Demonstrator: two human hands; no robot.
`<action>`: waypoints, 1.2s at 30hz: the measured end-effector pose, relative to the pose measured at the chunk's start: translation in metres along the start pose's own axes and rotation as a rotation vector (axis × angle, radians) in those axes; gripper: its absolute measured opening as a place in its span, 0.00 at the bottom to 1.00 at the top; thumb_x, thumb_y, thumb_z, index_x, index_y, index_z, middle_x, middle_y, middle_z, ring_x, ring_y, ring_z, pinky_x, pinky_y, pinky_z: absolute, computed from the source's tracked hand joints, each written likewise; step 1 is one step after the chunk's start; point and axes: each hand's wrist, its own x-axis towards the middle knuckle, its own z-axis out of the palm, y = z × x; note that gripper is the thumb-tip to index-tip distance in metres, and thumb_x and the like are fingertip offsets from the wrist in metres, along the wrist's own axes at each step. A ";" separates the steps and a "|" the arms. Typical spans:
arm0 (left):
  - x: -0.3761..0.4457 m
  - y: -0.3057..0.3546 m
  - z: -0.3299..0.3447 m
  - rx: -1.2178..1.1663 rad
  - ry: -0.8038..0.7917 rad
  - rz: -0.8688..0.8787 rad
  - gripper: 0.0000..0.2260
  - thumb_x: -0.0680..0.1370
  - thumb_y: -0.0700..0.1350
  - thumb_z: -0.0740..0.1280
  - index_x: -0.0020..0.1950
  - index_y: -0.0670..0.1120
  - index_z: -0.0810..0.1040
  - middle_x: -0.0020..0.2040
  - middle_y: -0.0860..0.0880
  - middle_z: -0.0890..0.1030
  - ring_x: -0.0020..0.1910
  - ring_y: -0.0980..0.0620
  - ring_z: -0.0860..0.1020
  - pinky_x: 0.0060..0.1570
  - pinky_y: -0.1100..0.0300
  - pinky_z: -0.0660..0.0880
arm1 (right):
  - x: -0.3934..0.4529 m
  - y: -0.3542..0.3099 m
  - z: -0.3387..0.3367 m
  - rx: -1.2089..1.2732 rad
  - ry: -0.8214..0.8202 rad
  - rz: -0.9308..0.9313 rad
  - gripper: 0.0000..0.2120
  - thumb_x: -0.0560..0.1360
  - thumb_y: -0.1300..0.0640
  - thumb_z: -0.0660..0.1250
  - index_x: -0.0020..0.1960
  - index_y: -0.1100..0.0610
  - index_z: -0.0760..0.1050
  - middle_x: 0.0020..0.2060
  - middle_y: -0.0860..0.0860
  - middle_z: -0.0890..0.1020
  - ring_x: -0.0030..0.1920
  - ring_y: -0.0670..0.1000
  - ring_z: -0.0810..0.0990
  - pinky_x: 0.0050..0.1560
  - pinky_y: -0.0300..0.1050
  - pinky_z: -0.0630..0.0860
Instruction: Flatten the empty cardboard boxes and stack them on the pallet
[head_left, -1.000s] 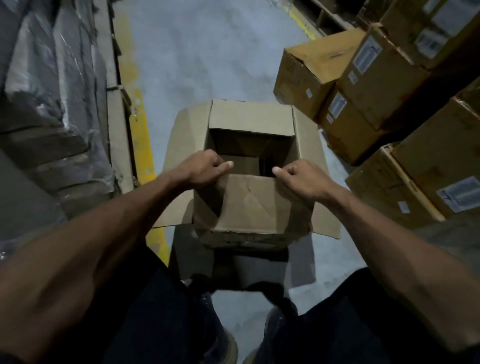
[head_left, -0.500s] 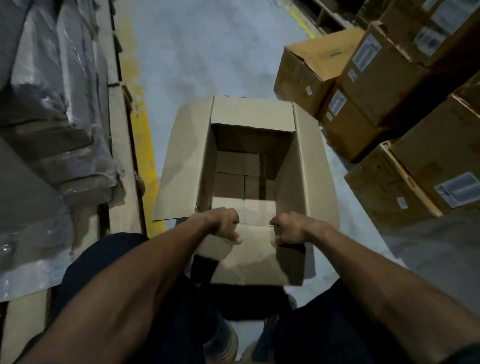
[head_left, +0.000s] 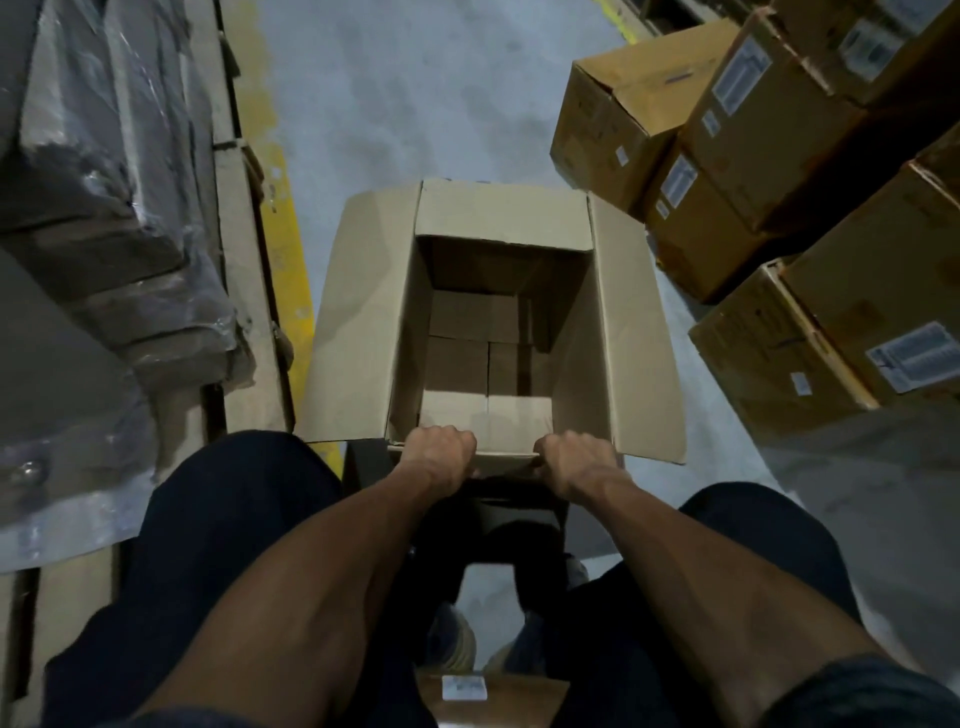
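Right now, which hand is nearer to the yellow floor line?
Left. The left hand grips the near edge of the open box on the side toward the yellow line. The right hand grips the same edge farther from it.

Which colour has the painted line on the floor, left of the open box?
Yellow line, seen in the head view.

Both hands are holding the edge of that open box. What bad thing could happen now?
The left hand and right hand both grip the near flap of the open cardboard box, so a hard tug might tear it or scrape the fingers on the edge. The bottom flaps still look closed, so the box may not fold flat yet. The stacked labelled boxes stand close on the right, and swinging the box could bump them.
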 end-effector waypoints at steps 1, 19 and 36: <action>-0.007 0.003 0.005 -0.002 -0.010 0.004 0.20 0.82 0.58 0.61 0.67 0.46 0.72 0.64 0.43 0.77 0.62 0.43 0.76 0.55 0.53 0.71 | -0.007 -0.004 0.004 -0.018 -0.018 0.008 0.13 0.81 0.52 0.62 0.64 0.53 0.74 0.61 0.56 0.79 0.61 0.60 0.79 0.55 0.52 0.74; 0.001 -0.004 -0.005 -0.421 -0.307 0.081 0.29 0.76 0.58 0.71 0.71 0.43 0.73 0.64 0.46 0.79 0.62 0.46 0.77 0.62 0.51 0.74 | 0.006 0.013 -0.040 0.626 0.466 0.262 0.24 0.79 0.55 0.69 0.74 0.52 0.69 0.67 0.53 0.76 0.66 0.55 0.74 0.62 0.51 0.75; 0.201 -0.004 -0.127 -2.756 0.283 -0.361 0.07 0.81 0.45 0.68 0.51 0.41 0.78 0.57 0.40 0.81 0.63 0.39 0.77 0.65 0.42 0.73 | 0.126 0.076 -0.050 0.723 0.295 0.531 0.17 0.82 0.57 0.65 0.69 0.58 0.70 0.59 0.57 0.79 0.55 0.58 0.78 0.45 0.46 0.70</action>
